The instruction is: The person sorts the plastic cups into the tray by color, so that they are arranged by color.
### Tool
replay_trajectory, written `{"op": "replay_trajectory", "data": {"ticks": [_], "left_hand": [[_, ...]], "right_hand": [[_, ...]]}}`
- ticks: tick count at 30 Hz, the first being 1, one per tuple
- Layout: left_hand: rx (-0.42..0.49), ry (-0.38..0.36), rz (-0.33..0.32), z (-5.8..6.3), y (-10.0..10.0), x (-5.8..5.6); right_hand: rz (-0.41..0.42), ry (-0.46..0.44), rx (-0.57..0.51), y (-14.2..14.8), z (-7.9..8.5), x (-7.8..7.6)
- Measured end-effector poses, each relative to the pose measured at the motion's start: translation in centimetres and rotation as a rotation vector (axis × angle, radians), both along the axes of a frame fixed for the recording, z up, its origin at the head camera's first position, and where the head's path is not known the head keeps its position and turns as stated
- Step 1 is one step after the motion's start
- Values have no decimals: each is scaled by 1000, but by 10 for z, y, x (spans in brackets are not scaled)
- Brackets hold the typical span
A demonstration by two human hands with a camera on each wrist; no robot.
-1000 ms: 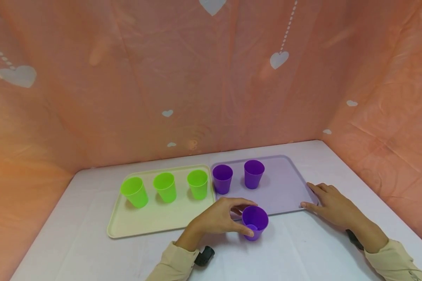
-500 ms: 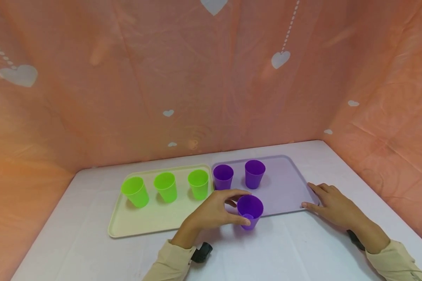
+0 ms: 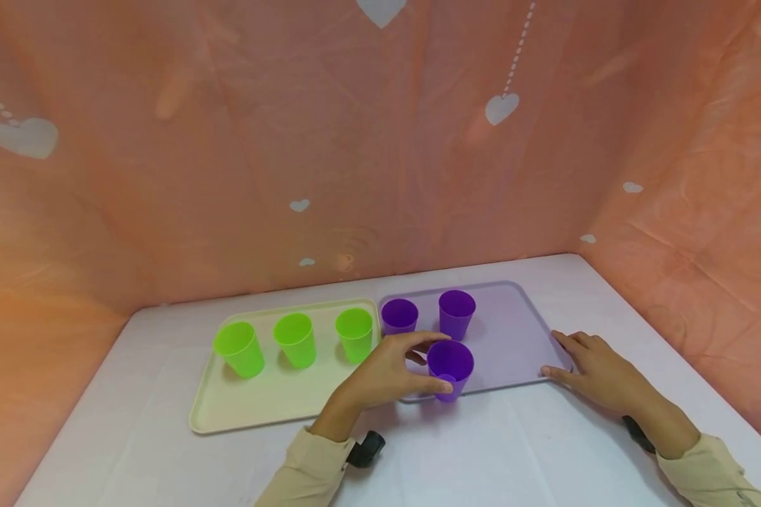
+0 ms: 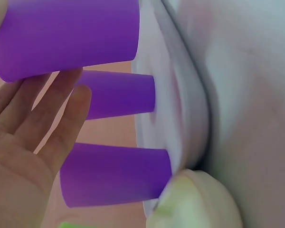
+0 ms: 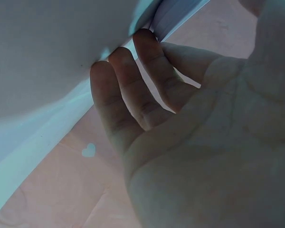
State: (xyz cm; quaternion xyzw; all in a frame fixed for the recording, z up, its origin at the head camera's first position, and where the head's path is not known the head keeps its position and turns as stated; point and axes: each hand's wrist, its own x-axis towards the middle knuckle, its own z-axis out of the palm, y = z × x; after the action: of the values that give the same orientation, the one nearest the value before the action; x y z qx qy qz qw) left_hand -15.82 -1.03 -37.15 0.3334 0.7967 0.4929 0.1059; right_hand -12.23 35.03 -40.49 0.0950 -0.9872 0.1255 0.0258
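My left hand holds a purple plastic cup between thumb and fingers, upright, overlapping the front edge of the lilac tray in the head view. From the left wrist, the held cup shows its base apart from the tray surface. Two more purple cups, one at the left and one nearer the middle, stand toward the tray's back. At the tray's front right corner rests my right hand, thumb at the front edge and fingers along the side. Its fingertips touch down beside the tray rim.
Left of the lilac tray, a cream tray adjoins it and bears three green cups in a row. A white cloth covers the table. Orange curtains with white hearts hang behind and at the sides.
My left hand has carried the purple cup away from the body and slightly left, from in front of the lilac tray to over its front edge. The right hand stays at the corner.
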Motion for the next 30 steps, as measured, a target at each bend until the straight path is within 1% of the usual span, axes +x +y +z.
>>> {"op": "replay_trajectory", "data": {"ticks": [4, 8, 11, 14, 19, 22, 26, 30], "left_hand": [[6, 15, 23, 5, 6, -2], [3, -3, 49, 9, 13, -4], [-12, -24, 82, 13, 18, -7], [-22, -28, 120, 16, 23, -11], [-1, -31, 168, 21, 28, -16], [17, -35, 176, 24, 29, -17], [48, -34, 168, 27, 31, -19], [55, -15, 167, 31, 34, -22]], "right_hand": [[5, 5, -5, 0, 0, 0], [4, 0, -4, 1, -1, 0], [1, -3, -2, 1, -2, 1], [2, 1, -1, 2, -2, 1], [11, 3, -7, 2, 0, 0], [11, -4, -12, 3, 1, 0], [8, -9, -21, 2, 1, 0], [3, -10, -19, -1, 0, 1]]}}
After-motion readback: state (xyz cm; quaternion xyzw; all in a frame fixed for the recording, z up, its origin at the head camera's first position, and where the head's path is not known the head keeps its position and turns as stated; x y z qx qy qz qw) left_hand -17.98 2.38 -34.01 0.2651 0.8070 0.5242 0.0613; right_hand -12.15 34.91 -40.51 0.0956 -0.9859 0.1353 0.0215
